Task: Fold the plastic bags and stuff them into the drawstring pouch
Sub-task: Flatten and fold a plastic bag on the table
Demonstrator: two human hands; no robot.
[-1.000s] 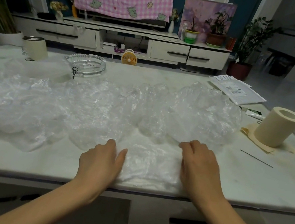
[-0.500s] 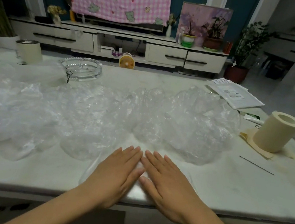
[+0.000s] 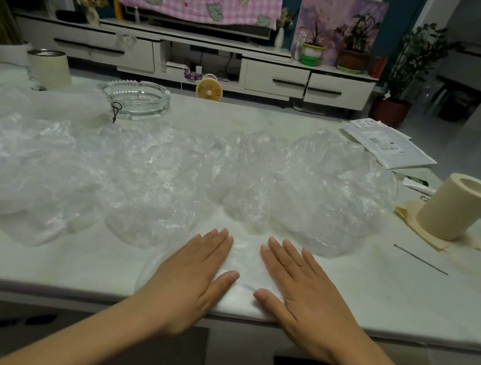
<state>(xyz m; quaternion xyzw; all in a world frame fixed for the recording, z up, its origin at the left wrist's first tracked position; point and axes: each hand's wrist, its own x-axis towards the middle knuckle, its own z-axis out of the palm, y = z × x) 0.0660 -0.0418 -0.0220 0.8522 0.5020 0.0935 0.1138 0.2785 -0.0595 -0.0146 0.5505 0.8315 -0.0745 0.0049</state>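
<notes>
Pressing flat with straight fingers, our left grip (image 3: 191,279) and right grip (image 3: 304,293) clasp nothing; the plastic bag (image 3: 243,261) lies under and between them, and the drawstring pouch (image 3: 69,106), we think, is far beyond the left grip.

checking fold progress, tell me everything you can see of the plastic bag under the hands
The plastic bag is thin and clear, so the pale table shows through it. It lies flat at the table's near edge, lightly wrinkled. The left hand and right hand press on it palms down with straight fingers, a strip of bag bare between them. Its far edge reaches the pile of crumpled bags; whether they overlap I cannot tell.
</notes>
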